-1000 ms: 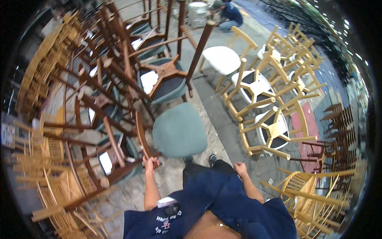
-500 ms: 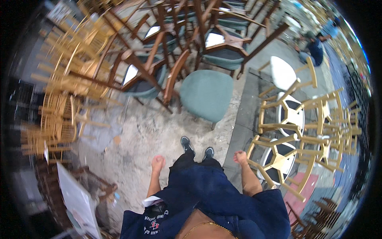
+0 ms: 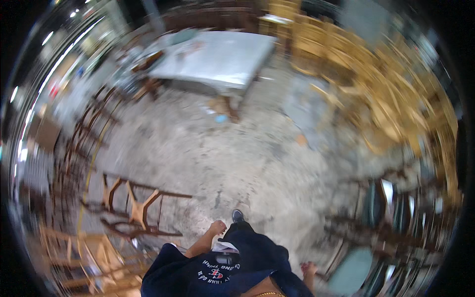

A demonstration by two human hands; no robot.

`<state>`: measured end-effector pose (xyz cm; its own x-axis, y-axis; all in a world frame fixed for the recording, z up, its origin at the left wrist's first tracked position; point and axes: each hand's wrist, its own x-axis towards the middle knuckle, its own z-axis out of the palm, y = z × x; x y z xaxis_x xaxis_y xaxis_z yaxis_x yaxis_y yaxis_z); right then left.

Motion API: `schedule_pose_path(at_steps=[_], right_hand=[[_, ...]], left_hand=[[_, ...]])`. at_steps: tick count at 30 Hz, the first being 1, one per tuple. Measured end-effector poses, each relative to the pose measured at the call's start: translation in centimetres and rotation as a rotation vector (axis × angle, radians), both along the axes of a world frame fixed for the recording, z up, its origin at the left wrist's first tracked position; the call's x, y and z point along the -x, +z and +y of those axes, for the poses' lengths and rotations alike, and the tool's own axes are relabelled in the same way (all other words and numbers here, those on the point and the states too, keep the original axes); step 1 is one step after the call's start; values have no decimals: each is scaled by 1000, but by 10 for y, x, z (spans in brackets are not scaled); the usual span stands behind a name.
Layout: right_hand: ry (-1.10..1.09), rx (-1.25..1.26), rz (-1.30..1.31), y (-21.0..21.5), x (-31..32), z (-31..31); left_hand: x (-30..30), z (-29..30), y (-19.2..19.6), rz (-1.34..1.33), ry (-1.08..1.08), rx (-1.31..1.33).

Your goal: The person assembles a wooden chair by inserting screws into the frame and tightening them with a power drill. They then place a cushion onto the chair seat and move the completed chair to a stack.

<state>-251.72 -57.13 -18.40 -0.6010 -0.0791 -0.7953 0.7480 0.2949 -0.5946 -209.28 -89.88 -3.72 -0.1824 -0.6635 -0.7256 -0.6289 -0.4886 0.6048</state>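
My left hand hangs in front of my body with its fingers curled in and nothing visible in them. Low on the right, my right hand is smeared by motion, so its fingers are hard to read. Nearest to it is a chair with a green seat, which stands apart from the hand as far as I can tell. To the left of my left hand, a dark wooden chair frame with lighter crossing braces lies on the concrete floor.
A table with a shiny pale top stands ahead. Yellow wooden chairs crowd the far right, and dark chairs with green seats are stacked at right. Light wooden chairs fill the lower left. A small blue scrap lies near the table.
My view has swung left, away from the stacked green-seated chairs, which now lie at the right. The pale-topped table has come round to the front. Both hands stay low beside my body.
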Motion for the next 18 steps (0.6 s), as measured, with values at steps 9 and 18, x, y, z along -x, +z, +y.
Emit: schedule_pose_path(at_steps=[9, 18], right_hand=[[842, 164, 169, 33, -159, -473], [1326, 430, -293, 60, -433, -904]], left_hand=[[-196, -211, -22, -161, -143, 97], [-400, -406, -4, -191, 916, 156]])
